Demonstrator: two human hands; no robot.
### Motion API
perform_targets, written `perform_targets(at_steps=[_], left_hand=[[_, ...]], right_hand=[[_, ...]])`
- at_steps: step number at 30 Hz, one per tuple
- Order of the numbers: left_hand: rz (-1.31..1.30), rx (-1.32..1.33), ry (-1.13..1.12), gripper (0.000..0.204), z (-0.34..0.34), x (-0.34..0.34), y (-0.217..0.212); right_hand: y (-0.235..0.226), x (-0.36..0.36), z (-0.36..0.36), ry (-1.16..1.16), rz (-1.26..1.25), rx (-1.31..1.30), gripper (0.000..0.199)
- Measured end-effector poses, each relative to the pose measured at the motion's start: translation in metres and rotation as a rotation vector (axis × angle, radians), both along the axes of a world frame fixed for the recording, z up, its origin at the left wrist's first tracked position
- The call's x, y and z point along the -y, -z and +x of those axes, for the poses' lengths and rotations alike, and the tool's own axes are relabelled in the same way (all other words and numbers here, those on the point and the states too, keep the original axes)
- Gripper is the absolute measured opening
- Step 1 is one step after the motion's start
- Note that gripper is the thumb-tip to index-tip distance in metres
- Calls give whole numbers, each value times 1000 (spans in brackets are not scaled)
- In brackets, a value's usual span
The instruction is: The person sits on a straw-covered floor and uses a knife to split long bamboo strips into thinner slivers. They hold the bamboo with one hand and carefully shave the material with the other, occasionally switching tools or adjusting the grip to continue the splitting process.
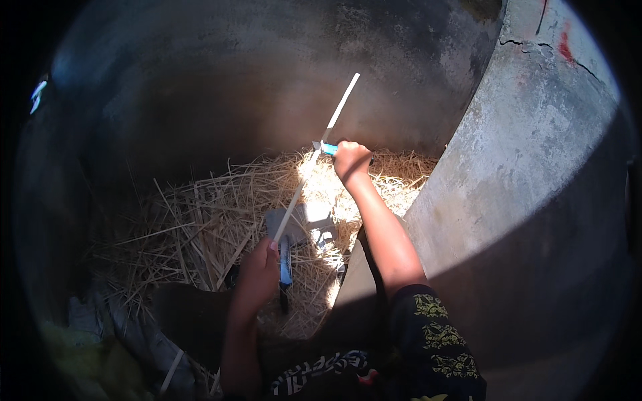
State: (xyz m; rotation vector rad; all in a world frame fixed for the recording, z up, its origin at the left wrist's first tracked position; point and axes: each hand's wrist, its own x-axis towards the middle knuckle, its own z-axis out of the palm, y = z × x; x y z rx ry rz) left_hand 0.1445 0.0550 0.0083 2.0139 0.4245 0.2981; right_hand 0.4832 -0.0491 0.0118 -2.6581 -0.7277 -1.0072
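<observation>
A long, pale, narrow strip (pixel 289 210), apparently wood or bamboo, slants up and away from my left hand (pixel 257 275). That hand is closed around its near end. Farther along, my right hand (pixel 352 162) is wrapped round the handle of a blue-handled knife (pixel 328 149). Its short grey blade meets the strip from the right side; the blade's exact shape is hard to make out. The strip's far end (pixel 346 97) sticks out past the blade. Just right of my left hand is a blue and black object (pixel 285 264) whose kind I cannot tell.
Pale shavings (pixel 200 227) lie heaped below and around my hands. Among them is a flat grey piece (pixel 294 224). A dark curved wall (pixel 234 100) rises behind, and a slanting, cracked concrete wall (pixel 508 160) stands close on the right. Bunched cloth (pixel 127 334) is at lower left.
</observation>
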Motion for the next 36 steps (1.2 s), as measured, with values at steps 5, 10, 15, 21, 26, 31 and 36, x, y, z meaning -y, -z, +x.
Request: perform_targets(at_steps=[5,10,15,21,26,31,36], left_hand=[[175,-209,150,29,-47,17,9],[-68,-138,172,31,-48,13,28],[-164,23,199,31,-25,7,26],[-406,35,206,33,10,-3,16],[-491,55,120,34,25,-10,14],[-481,34,107,35,26,-4,21],[-548,-70,166,35,11,11,7]], right_hand=[[-18,97,48,591,677,-461,21],[-14,144,33,618,603,-533,24],[-31,102,-14,290,535,-373,21],[-27,55,-31,110,362,-220,14],[-15,27,-52,-25,188,-161,8],[-23,27,-27,37,218,-288,24],[-20,62,21,277,327,-367,28]])
